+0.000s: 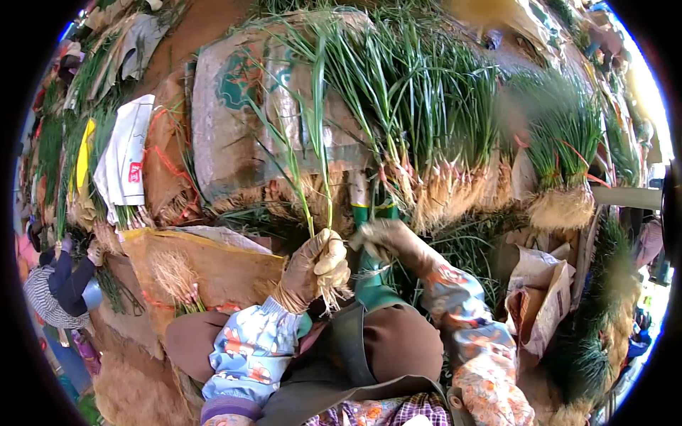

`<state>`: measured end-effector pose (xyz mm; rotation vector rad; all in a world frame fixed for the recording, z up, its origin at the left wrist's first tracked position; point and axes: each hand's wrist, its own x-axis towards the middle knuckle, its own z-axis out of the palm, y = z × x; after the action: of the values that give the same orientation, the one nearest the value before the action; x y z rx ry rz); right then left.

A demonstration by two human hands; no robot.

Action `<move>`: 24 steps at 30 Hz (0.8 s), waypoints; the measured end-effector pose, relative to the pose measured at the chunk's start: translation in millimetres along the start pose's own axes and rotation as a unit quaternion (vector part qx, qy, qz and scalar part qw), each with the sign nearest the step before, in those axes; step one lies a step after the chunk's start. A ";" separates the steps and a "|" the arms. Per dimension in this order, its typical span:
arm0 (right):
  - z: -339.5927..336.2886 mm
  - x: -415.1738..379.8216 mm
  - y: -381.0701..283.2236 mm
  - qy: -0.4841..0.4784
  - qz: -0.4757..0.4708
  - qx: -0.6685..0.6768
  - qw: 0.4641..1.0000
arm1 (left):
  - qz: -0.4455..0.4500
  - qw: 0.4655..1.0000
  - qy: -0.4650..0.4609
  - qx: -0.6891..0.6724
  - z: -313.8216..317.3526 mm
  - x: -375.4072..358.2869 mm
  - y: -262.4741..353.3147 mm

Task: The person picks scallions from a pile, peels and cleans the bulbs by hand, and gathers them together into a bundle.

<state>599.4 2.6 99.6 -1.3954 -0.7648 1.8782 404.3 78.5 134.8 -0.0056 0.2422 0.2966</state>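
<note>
Two slender green stalks [327, 192] poke up from the gloved left hand [316, 266] there, one nearly upright, the other leaning to the person's left. Their long leaves spread toward the top, the lower stems are yellowish, and pale, stringy roots [332, 297] dangle below the fist.

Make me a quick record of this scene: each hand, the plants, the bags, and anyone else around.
Left hand: gloved, closed around green plants
Held plants: leaves up, roots showing below the hand
Right hand: gloved, beside the left; can't tell whether it holds anything
Big bunch: ahead, leaves pointing away, roots toward the wearer
Smaller bunch: farther right, with a red tie
Bags: white sack at left, open bag at right
Other person: far left, dark sleeves
</note>
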 end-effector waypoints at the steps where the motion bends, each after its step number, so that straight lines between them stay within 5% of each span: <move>1: 12.6 3.3 -27.0 0.022 -0.087 0.040 0.995 | -0.010 0.999 -0.022 -0.034 -2.9 1.0 -4.1; 2: 21.2 9.6 -49.5 0.037 -0.108 0.128 0.985 | -0.007 0.999 -0.022 -0.036 -3.1 0.8 -6.9; 3: 23.0 48.4 -27.3 0.163 -0.327 -0.058 0.929 | -0.027 0.999 -0.015 -0.035 -2.7 0.3 -7.8; 5: 21.9 75.5 -21.5 0.107 -0.310 0.024 0.945 | -0.057 0.998 0.007 -0.020 -5.7 -2.8 -6.2; 6: 25.1 60.4 -49.0 -0.080 -0.056 0.275 0.957 | -0.059 0.998 0.011 -0.018 -2.1 -4.2 -4.1; 7: 40.6 49.8 -66.3 0.030 -0.049 0.240 0.969 | -0.065 0.994 0.083 0.040 4.1 -4.5 -3.1; 8: 41.2 60.4 -48.2 0.135 -0.071 0.112 0.982 | -0.070 0.981 0.154 0.095 6.7 -4.2 -4.0; 9: 32.5 71.8 -18.8 0.288 -0.211 -0.220 0.908 | -0.042 0.969 0.192 0.147 -4.0 -5.3 -4.8; 10: 29.9 73.5 -9.3 0.391 -0.316 -0.521 0.690 | 0.005 0.974 0.164 0.156 -7.6 -1.3 -4.8; 11: 29.4 67.8 1.0 0.380 -0.200 -0.554 0.713 | 0.023 0.966 0.154 0.208 -5.7 -1.8 -6.3; 13: 6.3 48.6 16.7 0.451 -0.181 -0.332 0.808 | 0.066 0.937 0.128 0.319 31.5 -4.2 -7.9; 14: -10.5 28.8 11.5 0.463 -0.024 -0.338 0.819 | 0.089 0.913 0.113 0.382 50.6 -8.5 -8.1; 16: -23.1 -9.4 23.1 0.250 0.147 -0.663 0.690 | 0.196 0.862 0.156 0.442 71.0 -12.4 -5.1; 18: -47.4 -29.2 100.4 -0.106 0.210 -0.679 0.695 | 0.203 0.876 0.201 0.388 59.0 -10.6 4.7; 19: -58.5 -43.9 129.4 -0.146 0.073 -0.679 0.716 | 0.186 0.887 0.219 0.361 46.8 -6.9 6.0; 21: -49.3 -51.9 78.2 -0.009 -0.009 -0.609 0.793 | 0.078 0.912 0.212 0.341 15.2 0.4 1.0; 23: -30.6 -3.2 -34.3 0.252 0.034 -0.517 0.817 | -0.028 0.929 0.182 0.320 7.6 2.1 -2.1; 24: -34.5 23.7 -51.5 0.313 -0.028 -0.501 0.806 | -0.047 0.937 0.169 0.302 2.5 4.2 -4.1</move>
<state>636.4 54.8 117.2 -2.3911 -1.4878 0.7524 410.0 76.0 136.1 0.5432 0.6671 0.1133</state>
